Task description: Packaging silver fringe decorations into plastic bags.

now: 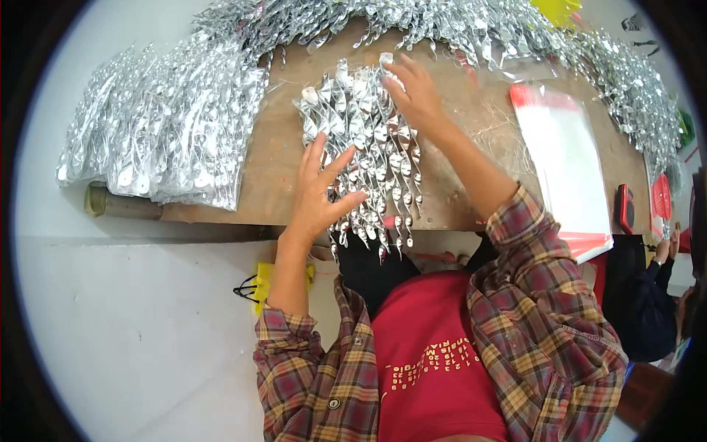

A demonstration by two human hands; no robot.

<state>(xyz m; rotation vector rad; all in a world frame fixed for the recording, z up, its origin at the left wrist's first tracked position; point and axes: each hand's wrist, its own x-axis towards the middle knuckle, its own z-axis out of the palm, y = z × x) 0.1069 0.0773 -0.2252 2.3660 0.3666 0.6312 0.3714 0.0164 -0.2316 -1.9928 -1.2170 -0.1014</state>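
Note:
A bundle of shiny silver twisted foil strands (366, 136) lies on the brown table in front of me, its lower ends hanging past the near edge. My left hand (322, 193) is over the bundle's left side with its fingers spread, holding nothing. At the upper right of the same bundle is my right hand (416, 92), fingers stretched out and apart, their tips close to the top of a strand. Whether those fingertips touch the foil I cannot tell.
Bagged silver strands (166, 132) are stacked at the left, and a long heap of loose ones (353, 22) lines the far edge. Clear plastic bags (563, 162) with red ends lie at the right, beside a red and black device (625, 208). Another person (652, 302) is at the far right.

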